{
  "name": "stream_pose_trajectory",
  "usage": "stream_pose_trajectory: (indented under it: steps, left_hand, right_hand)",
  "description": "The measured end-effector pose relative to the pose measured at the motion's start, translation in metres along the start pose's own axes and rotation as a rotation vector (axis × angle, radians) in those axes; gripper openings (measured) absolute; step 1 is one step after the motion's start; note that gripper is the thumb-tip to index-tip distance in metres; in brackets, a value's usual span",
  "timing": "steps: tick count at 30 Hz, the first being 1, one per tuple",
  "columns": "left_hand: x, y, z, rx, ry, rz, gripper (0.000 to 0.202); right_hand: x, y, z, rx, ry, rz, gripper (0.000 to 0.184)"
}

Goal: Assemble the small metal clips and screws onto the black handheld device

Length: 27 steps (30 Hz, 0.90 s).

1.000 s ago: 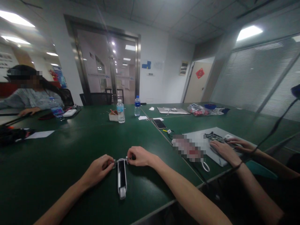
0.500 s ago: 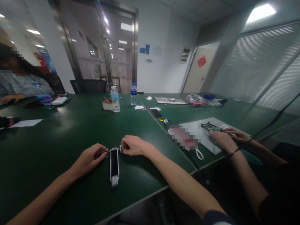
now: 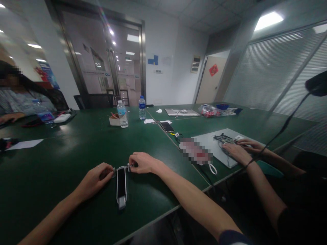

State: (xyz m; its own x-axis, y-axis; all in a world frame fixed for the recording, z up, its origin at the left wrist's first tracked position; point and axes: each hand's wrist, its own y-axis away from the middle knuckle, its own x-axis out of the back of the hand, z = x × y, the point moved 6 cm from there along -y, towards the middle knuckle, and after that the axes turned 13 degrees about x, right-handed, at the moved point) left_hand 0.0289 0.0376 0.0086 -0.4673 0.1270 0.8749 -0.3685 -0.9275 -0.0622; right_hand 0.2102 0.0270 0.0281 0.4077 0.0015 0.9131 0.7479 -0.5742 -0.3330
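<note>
A long narrow device (image 3: pixel 121 185) with a silver-white frame and a dark face lies on the green table, its lighter block end toward me. Small metal-looking pieces stick out on both sides of its far end. My left hand (image 3: pixel 98 178) is closed, with thumb and fingertips pinching the left piece. On the opposite side, my right hand (image 3: pixel 143 163) is closed with curled fingers on the right piece. Fingertips partly cover both pieces, so their exact kind cannot be made out.
To the right, another person's hands (image 3: pixel 237 149) work at a dark part (image 3: pixel 223 139) on a white board (image 3: pixel 230 163). A blurred-out pouch-like item (image 3: pixel 196 151), a phone (image 3: pixel 167 127), two bottles (image 3: pixel 123 115) and a small box (image 3: pixel 114 119) stand or lie farther off. Someone sits at far left.
The camera view has shifted slightly, so everything sits a little lower and further left. Both hands keep the same grip at the device's far end.
</note>
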Motion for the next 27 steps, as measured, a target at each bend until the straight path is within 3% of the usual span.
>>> stream_pose_trajectory:
  steps: [8, 19, 27]
  left_hand:
    - [-0.001, 0.001, 0.002, -0.013, 0.021, -0.023, 0.034]
    - [0.0, 0.006, 0.015, -0.077, 0.0, 0.034, 0.027]
    - [-0.002, 0.007, 0.013, -0.079, 0.036, 0.052, 0.021]
  right_hand:
    - [0.002, -0.002, -0.006, -0.019, 0.069, 0.007, 0.017]
    - [-0.002, 0.001, -0.001, -0.05, -0.036, 0.052, 0.007]
    - [-0.006, 0.006, 0.007, -0.036, -0.126, 0.094, 0.008]
